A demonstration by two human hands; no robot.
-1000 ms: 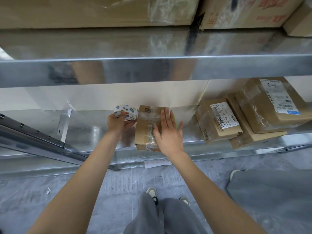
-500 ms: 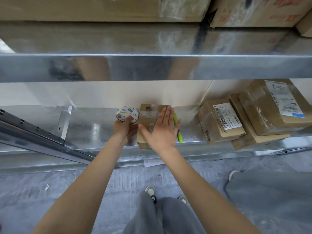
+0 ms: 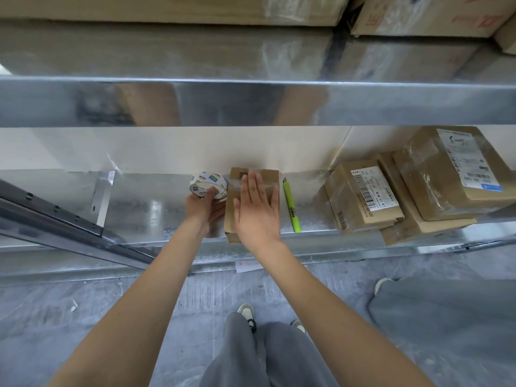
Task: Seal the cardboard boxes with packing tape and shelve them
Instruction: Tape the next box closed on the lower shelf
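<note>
A small cardboard box [image 3: 233, 220] lies on the lower metal shelf [image 3: 156, 210], with clear tape shining across its top. My right hand [image 3: 258, 210] lies flat on the box lid, fingers straight and together, covering most of it. My left hand [image 3: 203, 206] grips a roll of packing tape [image 3: 208, 185], white with blue and yellow marks, right beside the box's left edge. A strip of tape seems to run from the roll onto the box.
A lime-green utility knife [image 3: 291, 209] lies just right of the box. Several taped, labelled parcels [image 3: 363, 198] are stacked at the shelf's right end. An upper shelf beam [image 3: 251, 101] carries large cartons. A loose metal rail [image 3: 55, 219] slants at the left. Another person's grey trouser leg [image 3: 446, 317] is at lower right.
My right hand slid left and forward across the box top, uncovering the green knife. My left hand with the roll dropped lower, closer to the box.
</note>
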